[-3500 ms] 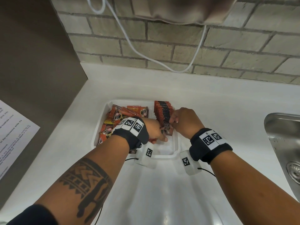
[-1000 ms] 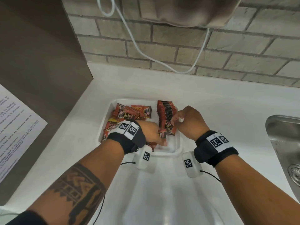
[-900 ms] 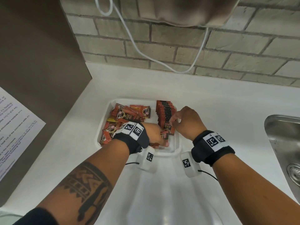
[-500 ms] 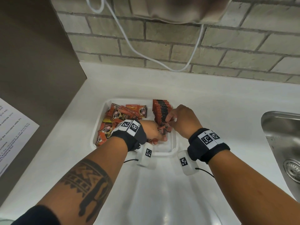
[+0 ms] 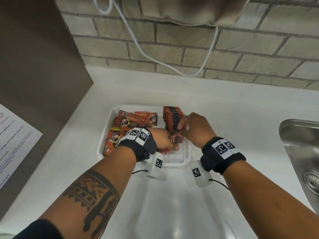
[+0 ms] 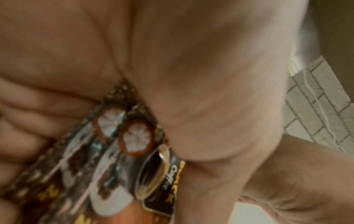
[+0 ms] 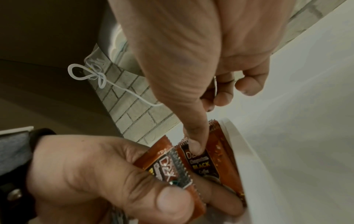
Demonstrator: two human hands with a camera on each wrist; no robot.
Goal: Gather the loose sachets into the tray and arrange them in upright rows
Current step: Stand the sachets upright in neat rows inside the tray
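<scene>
A white tray (image 5: 187, 153) sits on the counter. Orange-and-black coffee sachets lie in a loose pile (image 5: 131, 124) in its left half. An upright row of sachets (image 5: 172, 116) stands along its right side. My left hand (image 5: 170, 144) is low in the tray's near part and grips a small bundle of sachets (image 7: 164, 165) between thumb and fingers; the same bundle (image 6: 122, 144) fills the left wrist view. My right hand (image 5: 181, 129) is at the row's near end. Its thumb (image 7: 193, 145) presses on the front sachet (image 7: 203, 165), and its other fingers are curled.
A steel sink (image 5: 300, 152) lies to the right. A brick wall with a hanging white cable (image 5: 172, 66) stands behind the tray. A brown panel with a printed sheet (image 5: 15, 140) closes the left side. White counter (image 5: 172, 204) stretches toward me.
My right hand has shifted slightly at the near end of the upright row. My left hand keeps its bundle in about the same place.
</scene>
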